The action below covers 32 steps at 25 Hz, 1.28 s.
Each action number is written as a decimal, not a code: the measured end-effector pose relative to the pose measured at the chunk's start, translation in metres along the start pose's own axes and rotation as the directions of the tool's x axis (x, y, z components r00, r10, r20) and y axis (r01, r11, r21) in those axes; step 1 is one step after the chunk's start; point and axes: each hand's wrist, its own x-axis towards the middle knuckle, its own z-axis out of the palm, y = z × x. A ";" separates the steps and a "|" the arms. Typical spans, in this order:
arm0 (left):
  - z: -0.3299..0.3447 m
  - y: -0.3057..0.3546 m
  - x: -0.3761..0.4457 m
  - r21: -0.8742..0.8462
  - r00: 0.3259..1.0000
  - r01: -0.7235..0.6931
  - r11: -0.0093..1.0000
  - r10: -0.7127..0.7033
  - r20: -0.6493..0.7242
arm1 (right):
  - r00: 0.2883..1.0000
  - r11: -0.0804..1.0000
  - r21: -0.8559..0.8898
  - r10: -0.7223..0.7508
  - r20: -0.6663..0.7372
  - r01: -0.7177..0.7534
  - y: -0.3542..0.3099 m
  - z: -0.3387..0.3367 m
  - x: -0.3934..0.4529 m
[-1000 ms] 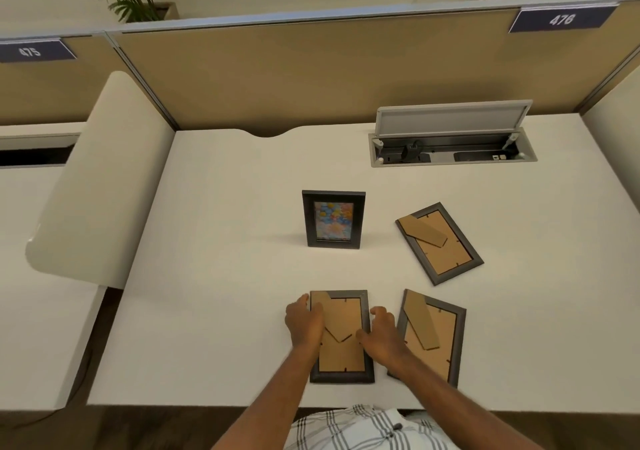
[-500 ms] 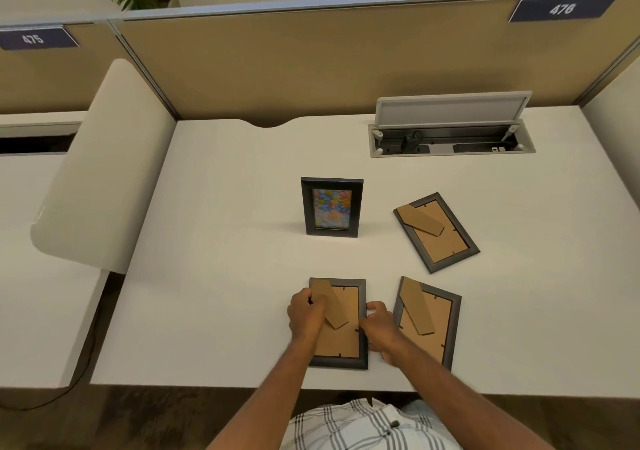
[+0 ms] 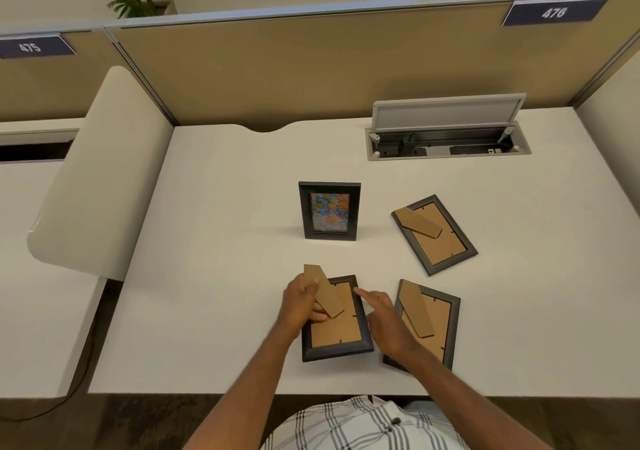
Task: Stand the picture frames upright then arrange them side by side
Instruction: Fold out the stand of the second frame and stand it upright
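One dark frame with a flower picture (image 3: 329,211) stands upright mid-desk. Three dark frames show their brown backs. The near middle frame (image 3: 335,332) is tilted up off the desk at its far end, and my left hand (image 3: 302,300) grips its left edge and its swung-out cardboard stand (image 3: 323,290). My right hand (image 3: 388,321) rests at that frame's right edge with the forefinger stretched along it. A second face-down frame (image 3: 427,323) lies just right of my right hand. The third (image 3: 434,235) lies further back on the right, turned at an angle.
The white desk (image 3: 214,276) ends near my body. An open cable box with a raised grey lid (image 3: 446,134) sits at the back right. A tan partition wall (image 3: 311,68) closes the back. A rounded white side panel (image 3: 100,179) stands along the left.
The near middle frame's cardboard stand has swung out to the upper left under my left hand, and the frame's far end has lifted. My right forefinger has stretched out along its right edge.
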 end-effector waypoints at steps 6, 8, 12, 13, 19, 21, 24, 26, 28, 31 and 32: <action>-0.012 0.033 0.014 -0.170 0.972 0.228 0.959 -0.212 0.106 | 0.980 0.971 -0.134 -0.193 0.046 0.197 -0.017 -0.022 0.009; -0.015 0.042 0.018 -0.232 0.961 0.262 0.937 -0.232 0.150 | 0.964 0.962 -0.061 -0.267 -0.007 0.266 -0.024 -0.026 0.013; -0.019 0.045 0.026 -0.297 0.956 0.271 0.916 -0.220 0.195 | 0.975 0.973 0.065 -0.221 -0.021 0.222 -0.033 -0.029 0.028; -0.020 0.045 0.026 -0.298 0.960 0.251 0.921 -0.197 0.198 | 0.984 0.978 0.108 -0.178 -0.008 0.178 -0.033 -0.030 0.030; -0.019 0.040 0.026 -0.348 0.978 0.199 0.916 -0.160 0.137 | 0.997 0.964 0.264 0.013 0.081 -0.034 -0.031 -0.029 0.036; -0.016 0.039 0.028 -0.332 0.976 0.212 0.919 -0.182 0.118 | 0.995 0.957 0.285 0.036 0.096 -0.062 -0.032 -0.027 0.037; -0.014 0.039 0.029 -0.350 0.967 0.254 0.902 -0.236 0.092 | 0.992 0.950 0.304 0.043 0.116 -0.077 -0.031 -0.026 0.037; -0.011 0.039 0.028 -0.354 0.967 0.255 0.900 -0.246 0.070 | 0.992 0.950 0.301 0.043 0.121 -0.078 -0.029 -0.026 0.039; -0.009 0.038 0.027 -0.358 0.966 0.256 0.898 -0.254 0.054 | 0.992 0.952 0.296 0.048 0.114 -0.080 -0.028 -0.025 0.040; -0.008 0.031 0.024 -0.336 0.971 0.230 0.913 -0.238 0.016 | 0.996 0.966 0.250 0.058 0.064 -0.072 -0.027 -0.024 0.037; -0.008 0.027 0.022 -0.327 0.972 0.218 0.920 -0.236 -0.016 | 0.997 0.969 0.235 0.066 0.043 -0.075 -0.025 -0.024 0.035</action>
